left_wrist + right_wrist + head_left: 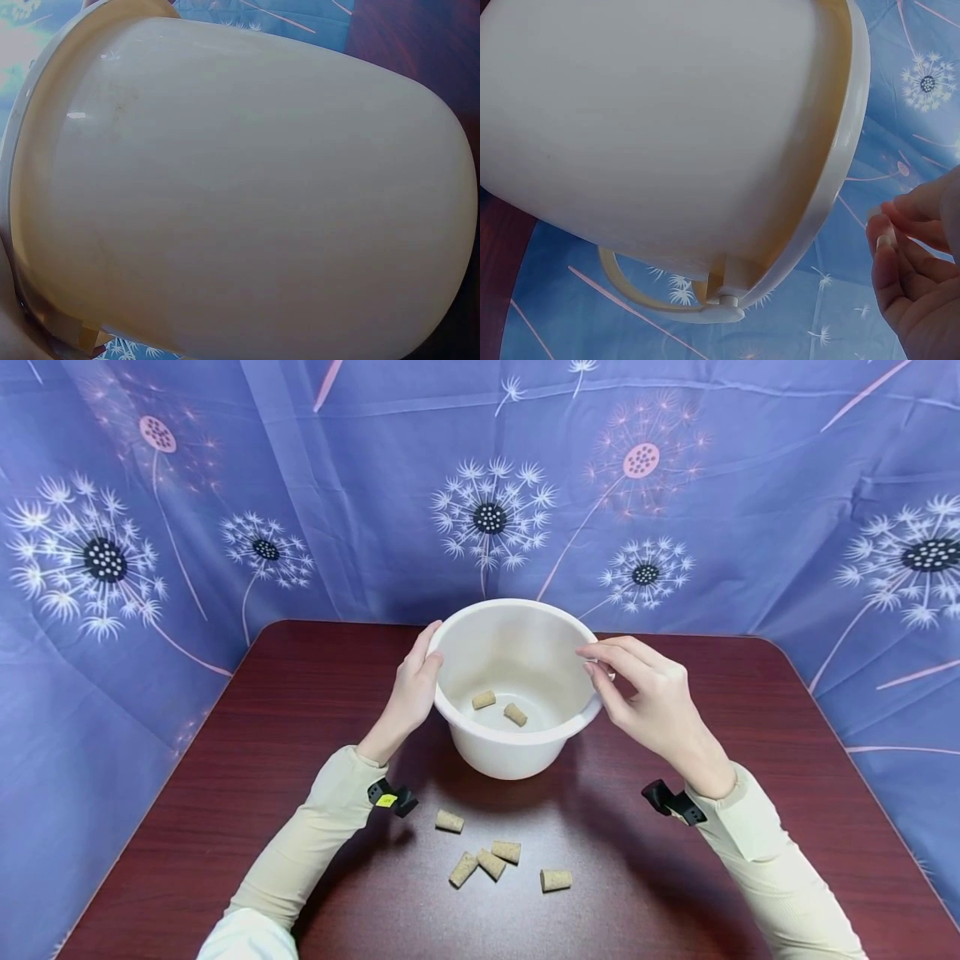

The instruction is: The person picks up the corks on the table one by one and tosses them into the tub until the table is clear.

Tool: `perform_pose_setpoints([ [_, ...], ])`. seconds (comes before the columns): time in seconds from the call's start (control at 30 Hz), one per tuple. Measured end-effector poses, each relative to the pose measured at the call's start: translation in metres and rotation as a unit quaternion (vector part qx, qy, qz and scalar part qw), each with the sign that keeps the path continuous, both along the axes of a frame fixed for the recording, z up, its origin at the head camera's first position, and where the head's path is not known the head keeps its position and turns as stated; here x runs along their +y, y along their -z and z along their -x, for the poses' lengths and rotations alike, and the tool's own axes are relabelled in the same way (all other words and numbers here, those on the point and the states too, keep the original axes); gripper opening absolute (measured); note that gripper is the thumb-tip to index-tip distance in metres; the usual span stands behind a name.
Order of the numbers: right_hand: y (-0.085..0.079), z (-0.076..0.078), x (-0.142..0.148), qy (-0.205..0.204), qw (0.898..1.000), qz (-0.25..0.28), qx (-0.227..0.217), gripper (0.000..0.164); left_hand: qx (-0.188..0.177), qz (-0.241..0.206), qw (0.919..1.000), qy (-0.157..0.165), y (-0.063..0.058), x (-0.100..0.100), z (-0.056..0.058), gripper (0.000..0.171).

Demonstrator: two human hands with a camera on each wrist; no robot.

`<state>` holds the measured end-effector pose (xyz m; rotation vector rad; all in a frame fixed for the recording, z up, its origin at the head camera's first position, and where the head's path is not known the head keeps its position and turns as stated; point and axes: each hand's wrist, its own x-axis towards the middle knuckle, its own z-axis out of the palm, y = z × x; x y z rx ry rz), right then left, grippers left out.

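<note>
A white plastic bucket [506, 752] is at the middle of the table, its mouth turned toward me. Two corks [483, 699] lie on its inner bottom. My left hand [413, 681] grips the bucket's left rim, thumb on the near side. At the right rim, my right hand [648, 689] has its thumb and fingertips bent close together. The right wrist view shows this hand [919, 274] apart from the rim, with nothing visible in it. The curved handle [641, 300] hangs from the rim there. Several more corks [491, 864] lie on the table in front of the bucket.
The dark red wooden table [750, 710] has rounded far corners. Blue cloth [390, 468] with a dandelion print hangs behind it and along both sides. Each wrist wears a small black camera [675, 803].
</note>
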<state>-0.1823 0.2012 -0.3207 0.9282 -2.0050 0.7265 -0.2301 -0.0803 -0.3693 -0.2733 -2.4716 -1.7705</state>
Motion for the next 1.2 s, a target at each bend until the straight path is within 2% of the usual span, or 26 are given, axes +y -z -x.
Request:
perform_pose_setpoints([
  [0.37,0.003,-0.002,0.0,-0.013,1.0,0.023,-0.004,0.013,0.003,0.003,1.0,-0.001,0.001,0.0,0.0,0.051],
  [0.87,0.011,-0.003,-0.001,-0.03,0.996,0.077,0.033,0.018,0.002,0.003,1.0,0.0,0.0,0.0,0.0,0.051],
  [1.2,0.01,-0.008,-0.006,-0.084,0.989,0.099,0.068,0.02,0.002,0.006,1.0,0.005,0.0,-0.001,0.0,0.052],
])
